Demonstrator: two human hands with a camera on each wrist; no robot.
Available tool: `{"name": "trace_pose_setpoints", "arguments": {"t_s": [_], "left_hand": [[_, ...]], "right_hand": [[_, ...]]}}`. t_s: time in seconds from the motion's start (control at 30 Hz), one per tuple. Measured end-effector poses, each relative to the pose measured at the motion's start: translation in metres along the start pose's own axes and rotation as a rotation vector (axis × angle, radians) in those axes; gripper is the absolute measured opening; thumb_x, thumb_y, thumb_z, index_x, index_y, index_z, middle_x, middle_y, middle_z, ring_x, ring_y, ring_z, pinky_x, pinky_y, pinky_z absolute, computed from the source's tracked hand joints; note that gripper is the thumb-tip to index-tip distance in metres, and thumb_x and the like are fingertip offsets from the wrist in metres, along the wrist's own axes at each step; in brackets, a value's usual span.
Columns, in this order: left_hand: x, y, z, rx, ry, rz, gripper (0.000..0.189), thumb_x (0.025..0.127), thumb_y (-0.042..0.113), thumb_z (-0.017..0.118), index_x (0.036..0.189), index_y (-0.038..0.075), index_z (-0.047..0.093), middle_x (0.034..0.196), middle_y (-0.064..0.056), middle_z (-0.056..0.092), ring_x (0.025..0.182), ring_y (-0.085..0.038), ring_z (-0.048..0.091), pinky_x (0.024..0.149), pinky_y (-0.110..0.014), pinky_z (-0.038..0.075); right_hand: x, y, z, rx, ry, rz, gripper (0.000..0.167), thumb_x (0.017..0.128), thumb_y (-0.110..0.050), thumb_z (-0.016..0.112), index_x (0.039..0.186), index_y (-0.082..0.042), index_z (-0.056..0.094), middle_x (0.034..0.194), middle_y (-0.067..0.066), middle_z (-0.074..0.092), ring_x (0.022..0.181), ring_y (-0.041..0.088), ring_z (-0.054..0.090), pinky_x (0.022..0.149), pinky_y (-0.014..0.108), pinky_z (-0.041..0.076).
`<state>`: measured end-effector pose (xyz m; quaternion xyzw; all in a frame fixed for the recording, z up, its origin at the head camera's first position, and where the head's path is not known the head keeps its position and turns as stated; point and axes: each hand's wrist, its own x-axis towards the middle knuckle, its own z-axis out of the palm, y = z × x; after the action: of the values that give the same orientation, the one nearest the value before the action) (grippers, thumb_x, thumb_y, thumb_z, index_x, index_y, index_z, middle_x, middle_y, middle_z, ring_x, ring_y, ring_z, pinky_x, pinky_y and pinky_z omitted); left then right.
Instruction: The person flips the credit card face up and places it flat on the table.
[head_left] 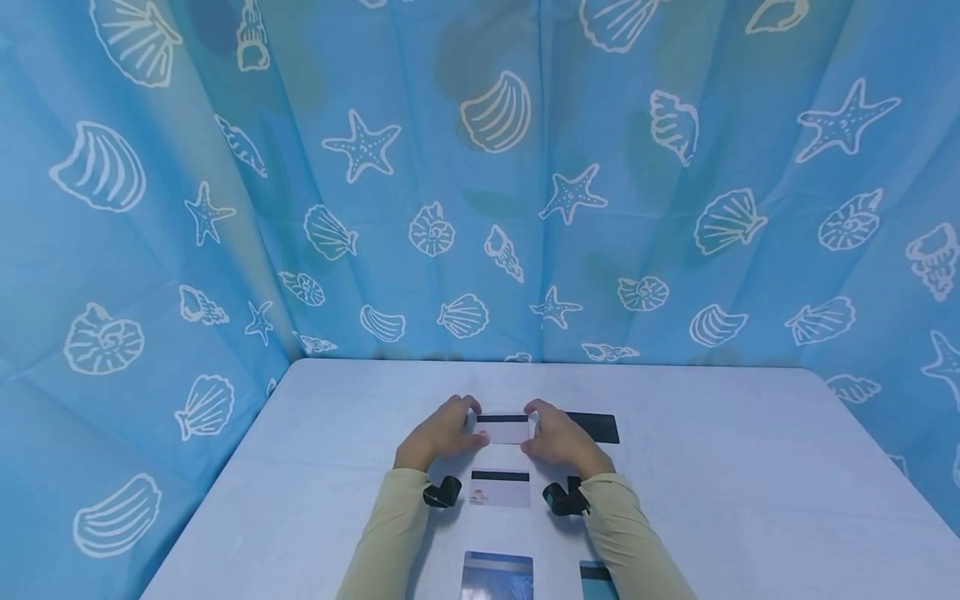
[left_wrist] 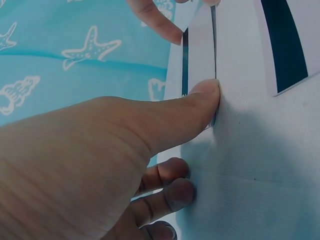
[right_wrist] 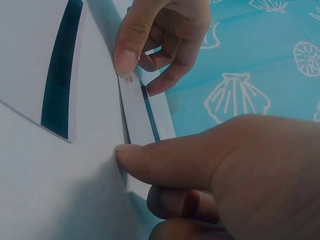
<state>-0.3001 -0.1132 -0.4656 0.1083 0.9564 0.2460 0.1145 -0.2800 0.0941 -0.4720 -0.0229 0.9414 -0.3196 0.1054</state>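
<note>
A pale card with a black stripe (head_left: 504, 431) is held between the two hands towards the far side of the table. My left hand (head_left: 444, 433) pinches its left end, with the thumb on the near edge and a finger at the far edge. Its right end is gripped the same way by my right hand (head_left: 561, 437). In the right wrist view, the card (right_wrist: 139, 110) appears tilted, close to the tabletop; whether it touches the cloth I cannot tell. Nearer the body lies a similar striped card (head_left: 500, 493), between the wrists.
A black card (head_left: 597, 427) lies just right of the right hand. At the front are a blue picture card (head_left: 497, 577) and a teal card with a dark stripe (head_left: 595, 583), partly covered by the right sleeve. A shell-patterned curtain (head_left: 480, 192) hangs behind the white table (head_left: 720, 467).
</note>
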Motion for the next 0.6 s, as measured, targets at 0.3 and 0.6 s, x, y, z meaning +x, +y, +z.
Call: {"name": "trace_pose_setpoints", "arguments": {"t_s": [0.3, 0.6], "left_hand": [[-0.0017, -0.0007, 0.0004, -0.015, -0.009, 0.002, 0.048, 0.093, 0.032, 0.078, 0.134, 0.013, 0.061, 0.129, -0.011, 0.064, 0.119, -0.026, 0.061, 0.111, -0.049, 0.048], [-0.0004, -0.002, -0.001, -0.031, -0.014, 0.024, 0.048, 0.093, 0.031, 0.078, 0.134, 0.013, 0.061, 0.127, -0.012, 0.064, 0.115, -0.026, 0.061, 0.109, -0.048, 0.049]], "right_hand": [[-0.0032, 0.0005, -0.0011, 0.017, -0.003, -0.02, 0.057, 0.089, -0.015, 0.08, 0.141, -0.01, 0.054, 0.085, 0.007, 0.059, 0.076, 0.02, 0.058, 0.072, 0.034, 0.05], [-0.0019, 0.0019, -0.0024, 0.02, -0.002, -0.041, 0.057, 0.09, -0.016, 0.079, 0.14, -0.01, 0.054, 0.082, 0.007, 0.058, 0.072, 0.019, 0.056, 0.068, 0.031, 0.047]]}}
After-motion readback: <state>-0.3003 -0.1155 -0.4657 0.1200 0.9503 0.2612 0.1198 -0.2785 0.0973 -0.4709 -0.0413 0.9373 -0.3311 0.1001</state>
